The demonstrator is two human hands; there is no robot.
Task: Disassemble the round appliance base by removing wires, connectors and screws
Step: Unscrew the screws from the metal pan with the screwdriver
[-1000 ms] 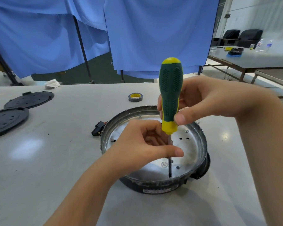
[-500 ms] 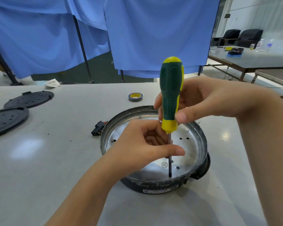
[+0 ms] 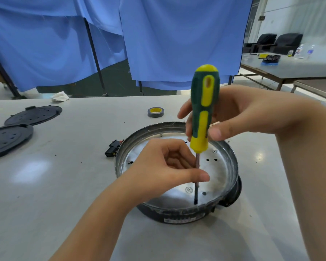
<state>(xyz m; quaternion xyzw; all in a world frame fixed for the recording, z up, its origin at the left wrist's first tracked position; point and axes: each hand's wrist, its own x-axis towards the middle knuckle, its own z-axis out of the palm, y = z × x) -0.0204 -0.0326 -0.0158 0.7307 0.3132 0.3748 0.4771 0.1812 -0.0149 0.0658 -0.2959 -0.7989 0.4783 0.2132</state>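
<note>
Blue fabric curtains (image 3: pixel 177 40) hang behind a pale grey worktable (image 3: pixel 64 185); a second table with bottles and black chairs stands off to the right. The round appliance base (image 3: pixel 177 206) sits near the middle of the worktable toward its near edge, open side up, its bright metal inner plate showing several holes and a couple of remaining screw heads near the far rim. A green-and-yellow screwdriver (image 3: pixel 203 108) stands nearly upright inside it, the tip planted at the plate's near edge, probably seated in a screw there, though the head itself is too small to confirm. The right hand (image 3: pixel 239 113) wraps fingers and thumb round the lower handle, a grip suited to twisting with downward pressure. The left hand (image 3: pixel 169 166) pinches the steel shaft between thumb and curled fingers, apparently to steady the blade and stop it walking off the screw. A black connector block (image 3: pixel 113 150) lies just beside the base's left rim, seemingly already freed. Two black perforated round covers (image 3: pixel 17 127) rest near the table's left edge, overlapping slightly, set well apart from the work. A tape roll (image 3: pixel 155 112) sits beyond the base; a crumpled white cloth (image 3: pixel 59 96) lies at the far edge.
</note>
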